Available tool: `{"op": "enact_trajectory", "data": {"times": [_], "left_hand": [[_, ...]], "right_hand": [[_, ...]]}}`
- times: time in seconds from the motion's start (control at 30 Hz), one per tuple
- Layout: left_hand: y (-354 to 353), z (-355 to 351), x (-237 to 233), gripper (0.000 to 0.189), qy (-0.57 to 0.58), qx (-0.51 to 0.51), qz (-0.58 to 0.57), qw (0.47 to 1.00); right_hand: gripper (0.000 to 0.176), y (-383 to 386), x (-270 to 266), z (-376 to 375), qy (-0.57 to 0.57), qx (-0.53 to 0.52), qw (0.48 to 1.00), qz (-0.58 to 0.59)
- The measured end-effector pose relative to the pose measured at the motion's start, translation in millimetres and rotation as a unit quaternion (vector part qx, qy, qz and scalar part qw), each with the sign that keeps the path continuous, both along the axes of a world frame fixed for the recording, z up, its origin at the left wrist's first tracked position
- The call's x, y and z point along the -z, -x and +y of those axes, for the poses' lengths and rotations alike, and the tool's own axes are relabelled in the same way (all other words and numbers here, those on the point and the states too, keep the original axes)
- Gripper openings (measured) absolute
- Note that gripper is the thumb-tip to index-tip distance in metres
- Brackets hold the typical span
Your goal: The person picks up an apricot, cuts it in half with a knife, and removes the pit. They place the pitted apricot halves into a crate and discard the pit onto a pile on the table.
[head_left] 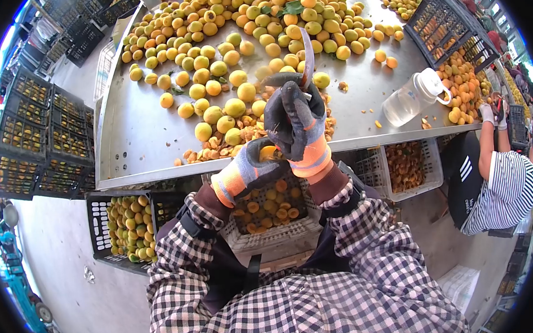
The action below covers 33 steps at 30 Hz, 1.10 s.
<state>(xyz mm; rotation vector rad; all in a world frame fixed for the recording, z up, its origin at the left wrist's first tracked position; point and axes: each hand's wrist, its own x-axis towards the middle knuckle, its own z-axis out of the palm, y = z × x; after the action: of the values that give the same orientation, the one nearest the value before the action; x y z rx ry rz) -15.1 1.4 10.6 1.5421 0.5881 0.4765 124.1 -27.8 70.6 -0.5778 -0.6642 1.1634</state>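
Observation:
My right hand, in an orange and dark-palmed work glove, is closed around a knife whose curved blade points up and away from me. Just left of it and lower, my left hand, gloved the same way, has its fingers curled round an orange-fleshed apricot. The two hands nearly touch at the table's front edge. Beyond them, whole yellow-green apricots spread over the metal table. Cut apricot pieces lie close to the left hand. Below the hands stands a crate of apricot halves.
A water bottle stands on the table to the right. A black crate sits tilted behind it. Beneath the edge are a white crate of pits and a black crate of apricots. A person in stripes works at right.

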Motion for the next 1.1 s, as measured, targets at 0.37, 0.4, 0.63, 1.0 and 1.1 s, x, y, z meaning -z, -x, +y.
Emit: {"op": "enact_trajectory", "data": {"times": [0.37,0.4,0.63,1.0,1.1], "left_hand": [[4,-2,-5,0.043,-0.038,0.101,0.004,0.994],[4,-1,-1,0.043,-0.038,0.103,0.005,0.994],[-15,-25,15,0.048,-0.121,-0.198,-0.118,0.966],[-10,-29,16,0.043,-0.213,-0.181,-0.02,0.96],[-10,-24,12,0.048,-0.214,-0.126,0.003,0.969]], "right_hand": [[0.018,9,6,-7,0.061,-0.047,0.997,-0.022],[0.018,6,13,0,0.049,-0.02,0.999,0.013],[0.016,-12,12,9,0.028,0.104,0.993,0.048],[0.019,-2,24,20,0.055,0.126,0.984,0.116],[0.013,-6,22,12,0.04,0.048,0.996,0.066]]}}
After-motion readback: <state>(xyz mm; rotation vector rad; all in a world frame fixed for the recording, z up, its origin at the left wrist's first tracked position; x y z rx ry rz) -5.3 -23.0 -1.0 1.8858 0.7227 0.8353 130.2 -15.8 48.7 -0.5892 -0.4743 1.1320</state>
